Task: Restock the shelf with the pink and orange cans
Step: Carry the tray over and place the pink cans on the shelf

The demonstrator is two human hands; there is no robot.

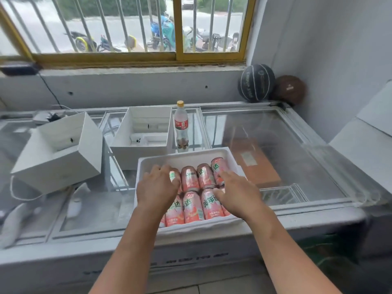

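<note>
1. Stock position. The cans (192,205) lie on their sides in a white tray (182,155), in two rows, labels up. The tray stands on the glass lid of a freezer (297,145), near its front edge and directly before me. I judge that lying flat and packed side by side keeps them from rolling. No shelf is in view.

2. Left hand (158,187). It is over the far-left can (174,176) of the back row, fingers bent down across it. The fingertips are hidden, so I cannot tell whether they have closed round the can or only rest on it.

3. Right hand (239,198). It lies on the right end of the rows, released, with its fingers (225,175) straight along the last back-row can and the thumb toward the front row. It grasps nothing.

4. Stage. Both hands are set at opposite ends of the rows, which suggests either squaring the pack or picking one can per hand. Restocking appears to be at the pick-up step.

5. Clearance. A bottle (181,124) stands just behind the tray, and two open boxes (144,132) sit to the left. Lift cans toward me to avoid tipping the bottle.
</note>
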